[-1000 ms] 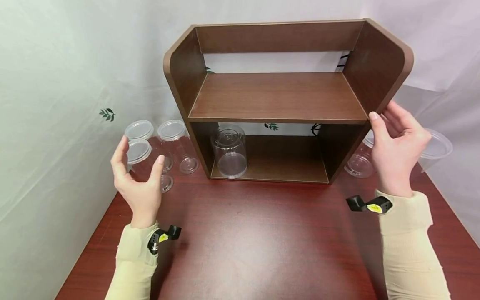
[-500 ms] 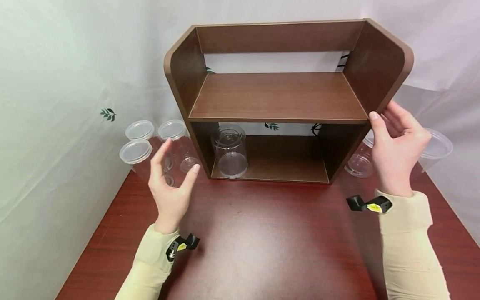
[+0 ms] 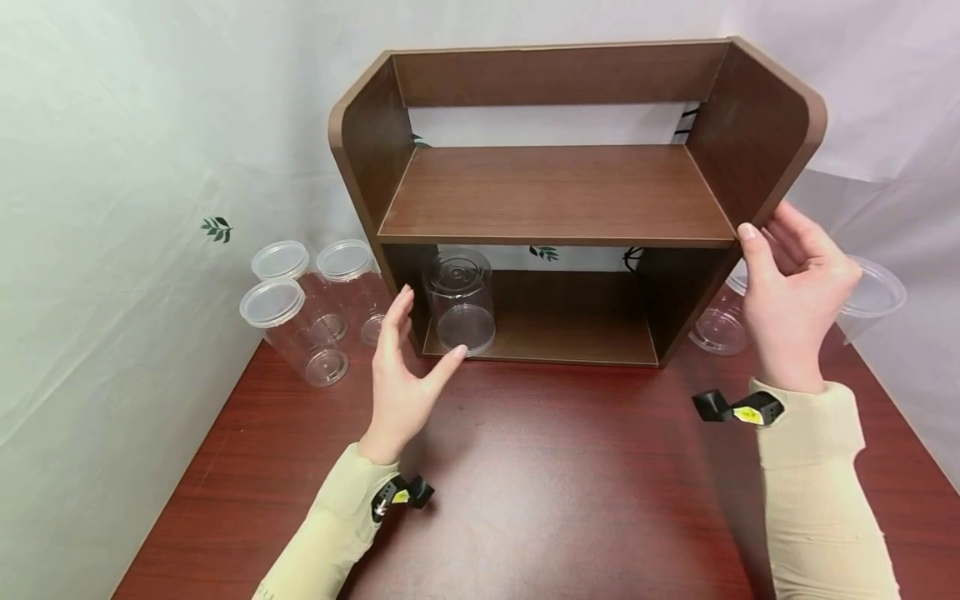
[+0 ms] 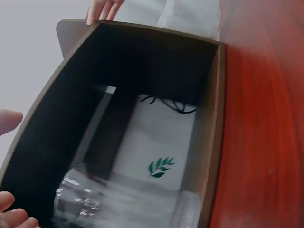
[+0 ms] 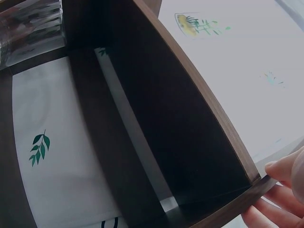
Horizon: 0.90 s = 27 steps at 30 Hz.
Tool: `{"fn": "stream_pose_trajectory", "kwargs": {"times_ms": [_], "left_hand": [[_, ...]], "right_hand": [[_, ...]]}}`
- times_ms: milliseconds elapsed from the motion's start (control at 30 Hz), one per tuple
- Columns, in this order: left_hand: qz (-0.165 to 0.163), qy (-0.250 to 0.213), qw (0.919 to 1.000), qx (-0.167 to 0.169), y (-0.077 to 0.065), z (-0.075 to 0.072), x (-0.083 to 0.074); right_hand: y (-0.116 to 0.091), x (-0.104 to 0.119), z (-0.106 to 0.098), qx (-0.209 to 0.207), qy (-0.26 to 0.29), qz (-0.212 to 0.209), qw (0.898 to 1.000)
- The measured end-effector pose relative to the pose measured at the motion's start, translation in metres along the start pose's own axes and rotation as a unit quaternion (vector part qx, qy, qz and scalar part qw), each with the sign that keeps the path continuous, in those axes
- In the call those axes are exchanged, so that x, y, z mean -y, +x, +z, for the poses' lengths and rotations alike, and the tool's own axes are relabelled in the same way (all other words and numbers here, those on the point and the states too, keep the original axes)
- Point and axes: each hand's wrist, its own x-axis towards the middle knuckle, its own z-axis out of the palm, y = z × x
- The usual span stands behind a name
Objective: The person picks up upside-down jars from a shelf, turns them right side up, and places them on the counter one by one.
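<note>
My left hand (image 3: 401, 387) is in front of the lower left corner of a brown wooden shelf unit (image 3: 555, 192), thumb and fingers spread apart with nothing held. Just beyond it, on the lower level, a clear plastic jar (image 3: 463, 308) stands against the left side; it also shows in the left wrist view. The left thumb tip overlaps the jar's base in the head view. At the unit's right side panel, my right hand (image 3: 798, 292) grips the front edge, with the thumb in front and the fingers around the outer face.
Several clear jars with whitish lids stand left of the unit, the nearest jar (image 3: 281, 321) at the front. Right of it, partly behind the right hand, are another clear jar (image 3: 720, 325) and a wide-lidded container (image 3: 873, 287). Black cables (image 4: 171, 105) hang behind the unit.
My left hand has moved right, from beside the lidded jars to in front of the jar on the lower shelf, fingers still spread. The right hand has kept its grip and place.
</note>
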Motion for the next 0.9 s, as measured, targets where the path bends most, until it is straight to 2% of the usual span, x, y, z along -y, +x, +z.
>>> {"fn": "stream_pose_trajectory", "kwargs": {"times_ms": [167,267,367,667,900], "left_hand": [[-0.019,0.002,0.9995,0.023,-0.005,0.015,0.027],[-0.023,0.016,0.9993,0.025,-0.005,0.022,0.044],[-0.027,0.021,0.9993,0.018,-0.001,0.027,0.053],[-0.050,0.040,0.9979,0.011,0.002,0.036,0.066],[-0.009,0.044,0.9984,0.036,-0.009,0.036,0.054]], "right_hand": [[0.000,-0.001,0.000,0.002,0.005,0.001,1.000],[0.000,-0.001,-0.001,0.002,0.006,0.003,1.000],[0.000,-0.001,-0.001,0.002,0.002,0.000,1.000],[0.000,-0.001,-0.001,0.003,-0.010,-0.002,1.000],[0.000,-0.001,0.000,-0.001,0.001,-0.001,1.000]]}}
